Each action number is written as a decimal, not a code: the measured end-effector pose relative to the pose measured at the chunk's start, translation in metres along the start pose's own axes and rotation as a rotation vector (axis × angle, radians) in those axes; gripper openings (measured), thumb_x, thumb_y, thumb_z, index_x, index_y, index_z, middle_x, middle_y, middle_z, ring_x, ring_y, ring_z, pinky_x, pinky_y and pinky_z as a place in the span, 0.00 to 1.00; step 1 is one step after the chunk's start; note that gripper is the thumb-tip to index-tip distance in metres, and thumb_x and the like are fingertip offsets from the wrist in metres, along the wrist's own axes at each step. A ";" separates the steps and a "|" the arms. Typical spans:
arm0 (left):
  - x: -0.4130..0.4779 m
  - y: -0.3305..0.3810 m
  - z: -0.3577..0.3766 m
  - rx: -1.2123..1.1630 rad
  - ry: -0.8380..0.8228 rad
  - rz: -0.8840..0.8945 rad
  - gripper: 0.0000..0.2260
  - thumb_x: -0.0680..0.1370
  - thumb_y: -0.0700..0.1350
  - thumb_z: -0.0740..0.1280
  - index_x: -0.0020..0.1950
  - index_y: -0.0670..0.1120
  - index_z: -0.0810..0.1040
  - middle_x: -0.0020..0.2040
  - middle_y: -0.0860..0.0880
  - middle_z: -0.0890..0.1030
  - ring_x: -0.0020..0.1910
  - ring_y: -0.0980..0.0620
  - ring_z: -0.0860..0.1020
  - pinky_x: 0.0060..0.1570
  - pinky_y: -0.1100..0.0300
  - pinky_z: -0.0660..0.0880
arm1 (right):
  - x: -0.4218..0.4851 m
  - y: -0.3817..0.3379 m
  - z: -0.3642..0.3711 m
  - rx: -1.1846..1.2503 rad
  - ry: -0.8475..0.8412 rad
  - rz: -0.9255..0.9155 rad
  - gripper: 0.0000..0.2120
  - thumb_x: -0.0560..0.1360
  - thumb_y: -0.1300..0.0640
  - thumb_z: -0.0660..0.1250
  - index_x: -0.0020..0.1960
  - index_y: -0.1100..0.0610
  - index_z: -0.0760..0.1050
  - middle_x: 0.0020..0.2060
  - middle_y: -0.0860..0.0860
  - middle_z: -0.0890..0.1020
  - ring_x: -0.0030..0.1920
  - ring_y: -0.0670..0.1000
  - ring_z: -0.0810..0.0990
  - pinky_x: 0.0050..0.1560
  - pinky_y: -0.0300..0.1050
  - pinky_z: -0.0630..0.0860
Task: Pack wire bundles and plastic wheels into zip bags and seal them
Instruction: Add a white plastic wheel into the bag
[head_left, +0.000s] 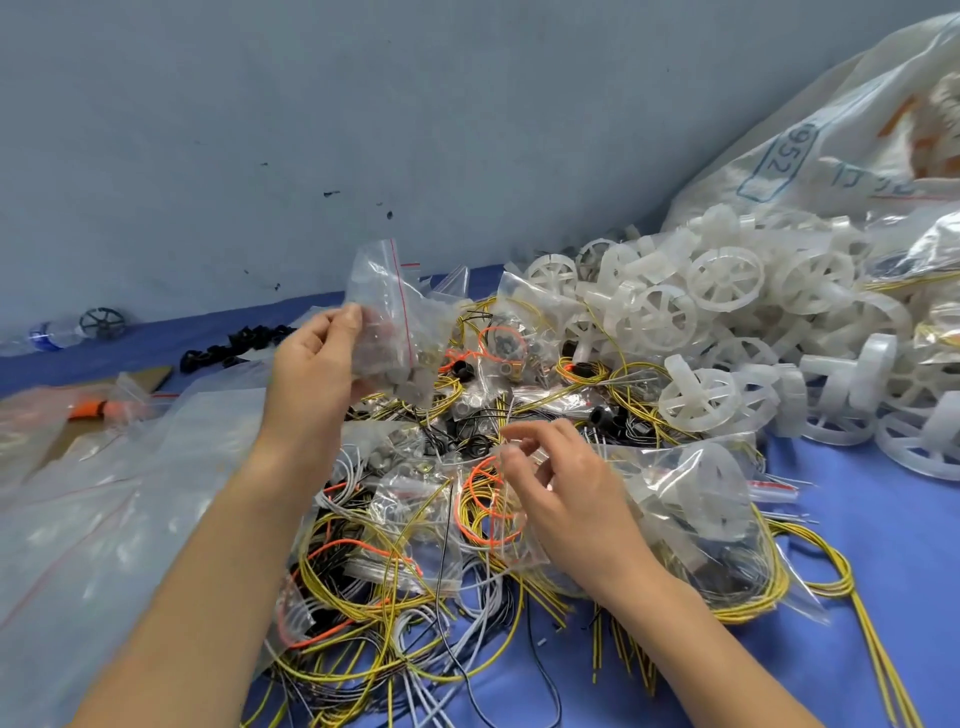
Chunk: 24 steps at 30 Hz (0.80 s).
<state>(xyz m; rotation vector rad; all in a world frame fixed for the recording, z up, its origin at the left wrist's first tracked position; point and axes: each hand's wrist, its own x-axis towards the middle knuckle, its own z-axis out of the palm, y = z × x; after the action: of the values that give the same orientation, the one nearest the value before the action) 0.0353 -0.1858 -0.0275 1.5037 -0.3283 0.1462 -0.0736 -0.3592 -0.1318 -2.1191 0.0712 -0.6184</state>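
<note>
We hold a zip bag (387, 312) above the tabletop (883, 571) in the left hand (317, 364), thumb and fingers pinching its side. The right hand (558, 483) hovers half curled over the wire bundles (374, 577); we cannot tell whether it grips anything. The plastic wheels (722, 306) lie heaped at right. Caution: tangled wires may drag neighbouring bundles along, and strands caught across the zip would likely prevent sealing.
</note>
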 end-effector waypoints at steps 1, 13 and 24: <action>-0.015 -0.003 0.001 -0.051 -0.057 -0.035 0.11 0.82 0.47 0.62 0.46 0.48 0.82 0.43 0.50 0.85 0.40 0.52 0.83 0.37 0.56 0.82 | 0.000 -0.002 -0.001 0.099 -0.006 0.013 0.13 0.82 0.44 0.61 0.63 0.45 0.75 0.52 0.40 0.76 0.46 0.40 0.78 0.43 0.35 0.75; -0.063 -0.041 0.016 -0.109 -0.364 -0.320 0.18 0.77 0.59 0.64 0.55 0.47 0.83 0.52 0.41 0.84 0.47 0.45 0.83 0.44 0.52 0.81 | -0.001 -0.018 -0.006 0.752 -0.273 0.273 0.04 0.79 0.58 0.69 0.52 0.57 0.80 0.45 0.58 0.84 0.43 0.53 0.84 0.43 0.52 0.84; -0.082 -0.053 0.009 -0.041 -0.417 -0.340 0.10 0.75 0.50 0.69 0.55 0.52 0.83 0.51 0.43 0.84 0.46 0.49 0.83 0.38 0.57 0.81 | -0.001 -0.013 -0.007 0.873 -0.221 0.361 0.06 0.79 0.60 0.67 0.56 0.53 0.80 0.46 0.55 0.86 0.42 0.53 0.85 0.41 0.52 0.84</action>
<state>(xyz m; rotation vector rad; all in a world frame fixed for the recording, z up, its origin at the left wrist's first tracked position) -0.0276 -0.1894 -0.1023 1.5208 -0.3977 -0.4469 -0.0804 -0.3567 -0.1185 -1.2657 0.0456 -0.1375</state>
